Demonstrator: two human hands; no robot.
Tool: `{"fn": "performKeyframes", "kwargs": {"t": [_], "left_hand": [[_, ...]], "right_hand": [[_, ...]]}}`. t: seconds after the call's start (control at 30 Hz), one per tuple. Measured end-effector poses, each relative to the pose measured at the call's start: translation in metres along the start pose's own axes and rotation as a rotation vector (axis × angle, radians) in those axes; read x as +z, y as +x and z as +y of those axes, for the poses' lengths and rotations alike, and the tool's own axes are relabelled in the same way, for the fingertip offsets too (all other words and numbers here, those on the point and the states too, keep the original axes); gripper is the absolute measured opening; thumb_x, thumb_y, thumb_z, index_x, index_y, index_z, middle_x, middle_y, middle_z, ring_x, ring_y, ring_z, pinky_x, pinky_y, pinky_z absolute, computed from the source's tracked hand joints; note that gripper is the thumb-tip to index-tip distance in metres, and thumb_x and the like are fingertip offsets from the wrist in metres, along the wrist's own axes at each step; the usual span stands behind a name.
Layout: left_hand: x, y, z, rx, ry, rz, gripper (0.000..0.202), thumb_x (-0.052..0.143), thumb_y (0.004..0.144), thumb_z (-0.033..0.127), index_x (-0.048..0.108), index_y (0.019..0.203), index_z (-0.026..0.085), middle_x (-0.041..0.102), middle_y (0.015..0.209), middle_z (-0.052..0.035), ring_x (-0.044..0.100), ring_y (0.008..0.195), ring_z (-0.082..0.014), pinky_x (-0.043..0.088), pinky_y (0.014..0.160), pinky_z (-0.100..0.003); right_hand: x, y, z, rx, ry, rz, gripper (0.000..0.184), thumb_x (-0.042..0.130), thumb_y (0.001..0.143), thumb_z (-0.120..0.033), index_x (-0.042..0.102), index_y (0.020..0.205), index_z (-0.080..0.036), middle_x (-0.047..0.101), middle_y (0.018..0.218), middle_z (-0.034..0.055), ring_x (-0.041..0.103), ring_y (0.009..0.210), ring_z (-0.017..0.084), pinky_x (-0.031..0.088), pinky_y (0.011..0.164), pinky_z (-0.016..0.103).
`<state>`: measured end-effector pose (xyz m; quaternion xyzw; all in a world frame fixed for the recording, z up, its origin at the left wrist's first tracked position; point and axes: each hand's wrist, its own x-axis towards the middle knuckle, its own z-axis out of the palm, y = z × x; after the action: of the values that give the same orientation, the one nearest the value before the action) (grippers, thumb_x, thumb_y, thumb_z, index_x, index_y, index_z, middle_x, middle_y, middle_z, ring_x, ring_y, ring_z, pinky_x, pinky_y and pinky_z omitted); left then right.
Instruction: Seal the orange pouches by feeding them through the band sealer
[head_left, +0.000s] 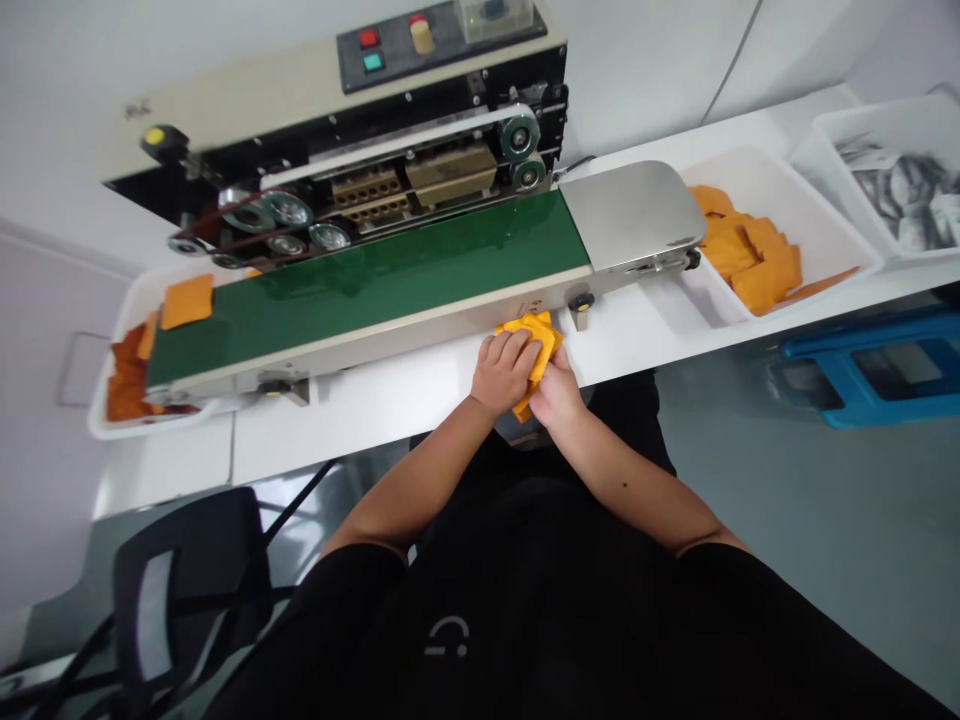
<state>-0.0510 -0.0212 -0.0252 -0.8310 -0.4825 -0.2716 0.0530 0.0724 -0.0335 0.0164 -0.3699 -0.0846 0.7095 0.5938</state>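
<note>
Both my hands hold small orange pouches [541, 345] in front of the sealing machine, at the table's front edge. My left hand [504, 372] lies over them with its fingers wrapped round the upper side. My right hand [556, 396] grips them from the right and below; its fingertips are partly hidden behind them. How many pouches are in the grasp I cannot tell. Just beyond my hands runs the green conveyor belt [390, 275] of the band sealer [420, 110]. One orange pouch [187, 301] lies at the belt's left end.
A white bin [832, 225] with orange pouches stands right of the machine, beside another bin [829, 130] of silvery packets. Under the belt's left end is a white bin [112, 432] with more pouches. A blue stool [870, 370] and a black chair [195, 590] flank me.
</note>
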Motion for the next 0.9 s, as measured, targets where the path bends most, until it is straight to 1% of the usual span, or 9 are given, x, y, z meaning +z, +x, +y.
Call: {"fn": "performKeyframes", "kwargs": {"t": [0.1, 0.2, 0.3, 0.37, 0.47, 0.57, 0.77, 0.83, 0.9], "left_hand": [[0.004, -0.002, -0.002, 0.001, -0.011, 0.081, 0.039, 0.047, 0.113, 0.035, 0.074, 0.138, 0.021, 0.074, 0.142, -0.0199, 0.066, 0.132, -0.0357, 0.047, 0.116, -0.057], [0.006, -0.004, -0.004, -0.023, -0.020, 0.137, 0.036, 0.046, 0.114, 0.036, 0.073, 0.134, 0.021, 0.074, 0.140, -0.0186, 0.066, 0.131, -0.0336, 0.048, 0.116, -0.057], [0.007, -0.008, -0.008, -0.068, -0.032, 0.118, 0.035, 0.044, 0.115, 0.037, 0.072, 0.130, 0.022, 0.075, 0.140, -0.0174, 0.066, 0.133, -0.0324, 0.047, 0.118, -0.058], [0.009, -0.011, -0.010, -0.055, -0.056, 0.106, 0.036, 0.041, 0.116, 0.040, 0.071, 0.128, 0.024, 0.075, 0.138, -0.0157, 0.065, 0.134, -0.0319, 0.047, 0.118, -0.060], [0.012, -0.014, -0.011, -0.001, -0.044, 0.121, 0.039, 0.035, 0.118, 0.042, 0.070, 0.127, 0.027, 0.075, 0.134, -0.0122, 0.064, 0.135, -0.0300, 0.048, 0.116, -0.060], [0.011, -0.015, -0.008, -0.002, 0.002, 0.110, 0.040, 0.034, 0.118, 0.044, 0.068, 0.127, 0.027, 0.075, 0.132, -0.0110, 0.062, 0.138, -0.0279, 0.047, 0.117, -0.057], [0.001, -0.012, 0.003, -0.053, -0.085, 0.094, 0.037, 0.048, 0.114, 0.049, 0.072, 0.122, 0.023, 0.076, 0.132, -0.0155, 0.068, 0.129, -0.0314, 0.050, 0.112, -0.060], [0.000, -0.010, 0.009, -0.066, -0.111, 0.070, 0.035, 0.050, 0.113, 0.047, 0.073, 0.121, 0.023, 0.077, 0.133, -0.0168, 0.069, 0.129, -0.0330, 0.050, 0.113, -0.061], [0.001, -0.004, 0.019, -0.047, -0.123, -0.003, 0.033, 0.052, 0.113, 0.046, 0.074, 0.122, 0.024, 0.077, 0.135, -0.0164, 0.069, 0.131, -0.0339, 0.049, 0.115, -0.062]], "right_hand": [[0.005, -0.002, 0.001, -0.002, -0.043, -0.002, 0.040, 0.082, 0.084, -0.016, 0.066, 0.119, -0.028, 0.081, 0.117, -0.0020, 0.079, 0.113, 0.017, 0.066, 0.108, 0.034], [0.010, -0.004, 0.002, -0.044, -0.063, -0.051, 0.040, 0.082, 0.085, -0.015, 0.066, 0.120, -0.027, 0.080, 0.119, -0.0014, 0.078, 0.118, 0.018, 0.063, 0.116, 0.039], [0.016, -0.006, 0.004, -0.084, -0.066, -0.066, 0.038, 0.077, 0.087, -0.007, 0.066, 0.117, -0.028, 0.080, 0.116, -0.0034, 0.077, 0.115, 0.016, 0.060, 0.122, 0.042], [0.020, -0.006, 0.005, -0.098, -0.058, -0.055, 0.034, 0.073, 0.089, -0.005, 0.067, 0.113, -0.029, 0.079, 0.113, -0.0039, 0.077, 0.111, 0.015, 0.060, 0.123, 0.043], [0.021, -0.009, 0.008, -0.091, -0.048, -0.048, 0.026, 0.071, 0.094, -0.009, 0.068, 0.110, -0.030, 0.078, 0.113, -0.0020, 0.077, 0.110, 0.016, 0.062, 0.121, 0.042], [0.017, -0.018, 0.011, -0.066, -0.059, -0.031, 0.029, 0.074, 0.091, -0.009, 0.068, 0.111, -0.029, 0.077, 0.112, -0.0027, 0.076, 0.109, 0.015, 0.065, 0.115, 0.038], [0.007, -0.039, 0.017, -0.062, -0.039, -0.018, 0.038, 0.079, 0.084, -0.014, 0.068, 0.117, -0.028, 0.078, 0.113, -0.0041, 0.075, 0.107, 0.014, 0.066, 0.098, 0.026], [0.005, -0.043, 0.015, -0.093, -0.040, 0.005, 0.038, 0.081, 0.083, -0.015, 0.068, 0.117, -0.027, 0.077, 0.113, -0.0041, 0.075, 0.107, 0.013, 0.066, 0.097, 0.025], [0.001, -0.046, 0.008, -0.123, -0.041, 0.036, 0.036, 0.081, 0.085, -0.017, 0.067, 0.116, -0.028, 0.077, 0.114, -0.0039, 0.075, 0.109, 0.013, 0.065, 0.101, 0.026]]}}
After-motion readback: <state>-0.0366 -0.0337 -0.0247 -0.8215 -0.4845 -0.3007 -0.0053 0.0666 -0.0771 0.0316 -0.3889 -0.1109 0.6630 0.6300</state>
